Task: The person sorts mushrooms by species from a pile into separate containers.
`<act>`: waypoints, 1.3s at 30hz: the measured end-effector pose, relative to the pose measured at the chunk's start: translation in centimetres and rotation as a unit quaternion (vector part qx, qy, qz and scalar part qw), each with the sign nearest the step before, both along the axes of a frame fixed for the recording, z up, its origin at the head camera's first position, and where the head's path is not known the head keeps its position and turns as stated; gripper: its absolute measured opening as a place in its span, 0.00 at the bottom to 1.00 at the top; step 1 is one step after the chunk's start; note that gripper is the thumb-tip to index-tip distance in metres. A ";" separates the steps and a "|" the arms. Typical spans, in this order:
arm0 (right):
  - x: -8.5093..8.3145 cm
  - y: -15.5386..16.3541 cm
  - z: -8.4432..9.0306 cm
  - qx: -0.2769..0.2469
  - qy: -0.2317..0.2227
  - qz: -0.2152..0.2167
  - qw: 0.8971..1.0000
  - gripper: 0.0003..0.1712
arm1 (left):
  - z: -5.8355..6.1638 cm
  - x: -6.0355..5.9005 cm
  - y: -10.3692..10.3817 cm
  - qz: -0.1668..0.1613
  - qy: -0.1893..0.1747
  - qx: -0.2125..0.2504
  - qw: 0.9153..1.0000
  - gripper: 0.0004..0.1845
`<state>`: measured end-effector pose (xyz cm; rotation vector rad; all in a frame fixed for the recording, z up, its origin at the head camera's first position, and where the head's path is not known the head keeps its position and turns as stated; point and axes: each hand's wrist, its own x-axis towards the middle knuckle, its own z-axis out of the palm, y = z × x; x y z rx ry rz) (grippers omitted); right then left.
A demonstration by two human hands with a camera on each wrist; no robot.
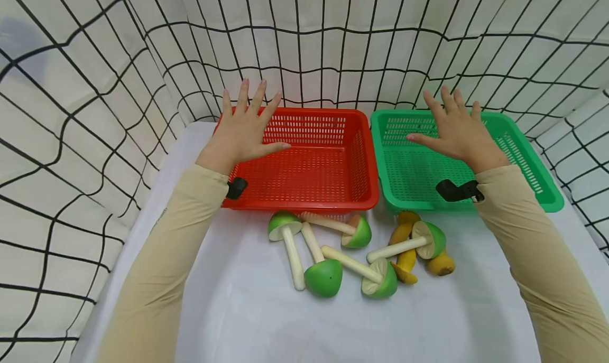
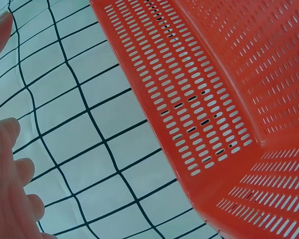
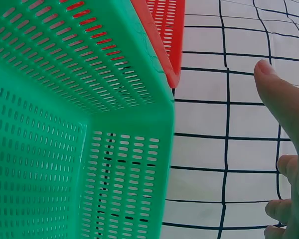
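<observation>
My left hand [image 1: 244, 128] is held over the left side of a red basket [image 1: 304, 178], its fingers spread and holding nothing. Over a green basket [image 1: 418, 167] is my right hand [image 1: 457, 128], also with fingers spread and nothing held. Both baskets have slotted walls and no contents in sight. In front of them lie several toy mushrooms with green caps and pale stems, among them one mushroom [image 1: 323, 277] with its cap toward me. Brownish-yellow mushrooms [image 1: 406, 260] lie at the right, partly hidden under a green-capped mushroom [image 1: 430, 240].
A white cloth-covered table [image 1: 333, 331] carries everything. Behind the baskets and along both sides rises a white backdrop with a black grid net [image 1: 314, 51]. The two baskets stand side by side, their near ends close together.
</observation>
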<state>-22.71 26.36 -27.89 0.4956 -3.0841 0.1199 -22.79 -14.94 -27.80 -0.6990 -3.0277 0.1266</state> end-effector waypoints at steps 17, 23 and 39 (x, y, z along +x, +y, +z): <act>0.0 0.1 -0.3 0.010 0.002 -0.006 1.000 0.56 | 0.4 -0.2 -0.1 0.006 -0.007 -0.009 1.000 0.52; 0.1 0.2 -0.3 0.006 -0.003 -0.008 1.000 0.56 | 0.5 -0.2 -0.4 0.009 -0.008 -0.010 1.000 0.52; 5.0 -0.9 0.1 -0.067 0.058 0.029 0.996 0.46 | -2.6 6.5 -5.8 0.052 0.035 0.107 0.992 0.43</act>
